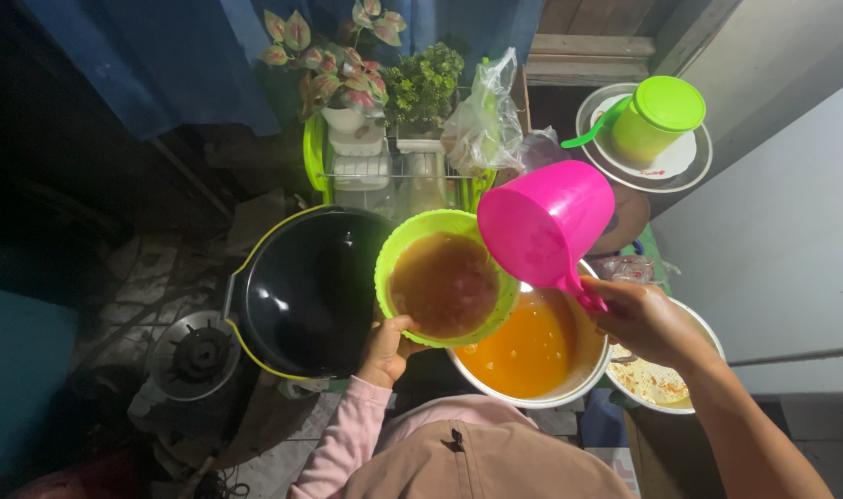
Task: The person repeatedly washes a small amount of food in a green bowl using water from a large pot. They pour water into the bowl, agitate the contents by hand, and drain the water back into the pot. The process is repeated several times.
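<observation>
L hand (384,351): fingers curled on near rim of green sieve bowl (412,242), held above white pot (569,393) w/ orange liquid. R hand (645,322): fingers clamped on handle of pink jug (543,222), tilted mouth-down twd sieve.

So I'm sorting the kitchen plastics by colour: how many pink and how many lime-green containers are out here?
Pink: 1, the pink plastic scoop jug in the right hand.
Lime-green: 2, the green plastic strainer bowl gripped by the left hand, and the green lidded plastic mug.
Total: 3.
</observation>
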